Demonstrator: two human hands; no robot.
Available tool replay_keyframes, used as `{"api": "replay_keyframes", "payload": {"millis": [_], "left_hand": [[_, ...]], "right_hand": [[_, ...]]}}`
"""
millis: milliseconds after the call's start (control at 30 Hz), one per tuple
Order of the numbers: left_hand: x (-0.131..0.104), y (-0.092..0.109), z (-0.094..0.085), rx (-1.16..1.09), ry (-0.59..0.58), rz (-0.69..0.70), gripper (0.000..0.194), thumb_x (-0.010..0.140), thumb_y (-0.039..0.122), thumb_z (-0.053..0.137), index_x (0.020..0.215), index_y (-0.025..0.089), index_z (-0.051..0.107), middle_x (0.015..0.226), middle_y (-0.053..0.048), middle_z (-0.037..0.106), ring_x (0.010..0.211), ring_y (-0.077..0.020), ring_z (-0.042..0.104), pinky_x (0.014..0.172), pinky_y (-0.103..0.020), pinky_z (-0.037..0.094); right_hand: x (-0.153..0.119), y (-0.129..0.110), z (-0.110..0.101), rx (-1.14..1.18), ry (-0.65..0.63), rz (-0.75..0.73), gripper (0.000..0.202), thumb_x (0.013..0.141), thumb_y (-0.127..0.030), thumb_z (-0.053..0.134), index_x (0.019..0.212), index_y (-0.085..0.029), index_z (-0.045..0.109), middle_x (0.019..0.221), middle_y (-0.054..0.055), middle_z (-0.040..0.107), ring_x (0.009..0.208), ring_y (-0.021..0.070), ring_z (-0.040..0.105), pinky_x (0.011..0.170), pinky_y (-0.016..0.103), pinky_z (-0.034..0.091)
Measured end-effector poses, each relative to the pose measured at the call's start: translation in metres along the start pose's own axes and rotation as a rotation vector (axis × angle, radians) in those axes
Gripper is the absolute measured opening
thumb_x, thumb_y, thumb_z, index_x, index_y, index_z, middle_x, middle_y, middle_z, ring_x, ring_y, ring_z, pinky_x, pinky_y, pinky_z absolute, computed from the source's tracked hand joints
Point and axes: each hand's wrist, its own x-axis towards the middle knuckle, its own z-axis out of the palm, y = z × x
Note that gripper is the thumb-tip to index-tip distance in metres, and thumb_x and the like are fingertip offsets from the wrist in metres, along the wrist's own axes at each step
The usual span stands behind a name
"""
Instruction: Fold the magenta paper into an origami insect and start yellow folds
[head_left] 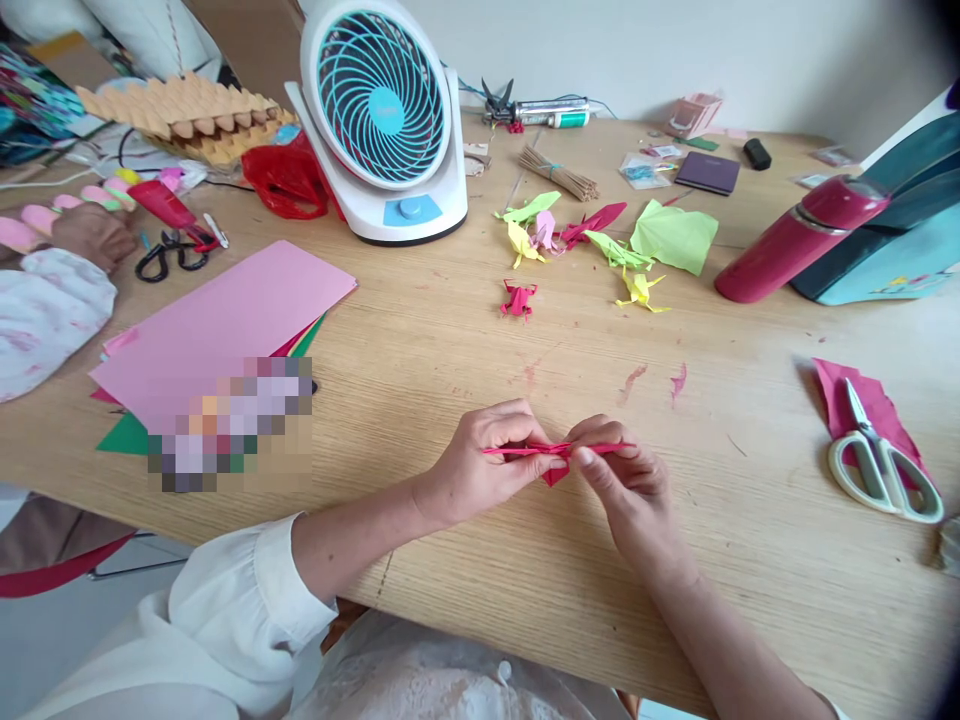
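A red folded paper piece (556,476) with long thin arms out to both sides is held just above the wooden table (420,350). My left hand (495,450) pinches its left part between thumb and fingers. On the other side, my right hand (626,470) grips it near the middle and along the right arm. Fingers hide much of its folds. Beyond my hands sits a small red origami frog (519,299). Farther back lie a yellow origami figure (641,290), a green one (619,250) and several others.
White-handled scissors (870,460) rest on red paper (829,385) at the right. A red flask (802,240) stands by a teal bag (877,245). A white fan (382,110) is at the back, coloured paper sheets (232,320) at left. Another person's hand (94,235) is far left.
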Motion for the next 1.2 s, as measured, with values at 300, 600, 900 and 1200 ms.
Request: {"api": "replay_keyframes", "payload": {"millis": [300, 600, 900, 1200], "left_hand": [[0.006, 0.002, 0.0, -0.122, -0.02, -0.215, 0.025, 0.078, 0.028, 0.076, 0.063, 0.016, 0.06, 0.064, 0.002, 0.054, 0.059, -0.0093, 0.048, 0.059, -0.022, 0.036], [0.004, -0.011, 0.002, -0.323, -0.116, -0.458, 0.029, 0.077, 0.035, 0.073, 0.066, 0.015, 0.056, 0.061, 0.004, 0.047, 0.057, -0.0082, 0.041, 0.055, -0.022, 0.03], [0.003, -0.014, 0.006, -0.325, -0.083, -0.428, 0.03, 0.077, 0.04, 0.076, 0.08, 0.015, 0.059, 0.074, 0.002, 0.057, 0.067, -0.0102, 0.051, 0.06, -0.022, 0.039], [0.002, -0.011, 0.006, -0.127, 0.0, -0.402, 0.046, 0.063, 0.033, 0.086, 0.074, 0.019, 0.044, 0.066, 0.008, 0.049, 0.058, -0.0068, 0.044, 0.054, -0.019, 0.033]], "right_hand": [[0.0, 0.003, -0.007, -0.001, 0.142, 0.003, 0.013, 0.09, -0.029, 0.066, 0.078, -0.026, 0.07, 0.085, 0.002, 0.059, 0.079, 0.0166, 0.052, 0.073, 0.031, 0.04], [0.004, -0.003, -0.008, 0.151, 0.346, 0.015, 0.016, 0.088, -0.031, 0.069, 0.074, -0.023, 0.065, 0.083, 0.0, 0.054, 0.074, 0.0127, 0.048, 0.07, 0.025, 0.041], [0.001, 0.01, 0.002, 0.163, 0.053, 0.249, 0.014, 0.085, -0.036, 0.072, 0.094, -0.026, 0.068, 0.087, 0.001, 0.064, 0.077, 0.0133, 0.059, 0.073, 0.025, 0.05], [0.006, 0.011, 0.001, 0.185, -0.087, 0.368, 0.019, 0.08, -0.04, 0.078, 0.085, -0.023, 0.072, 0.079, 0.001, 0.067, 0.074, 0.0133, 0.061, 0.071, 0.025, 0.049]]}}
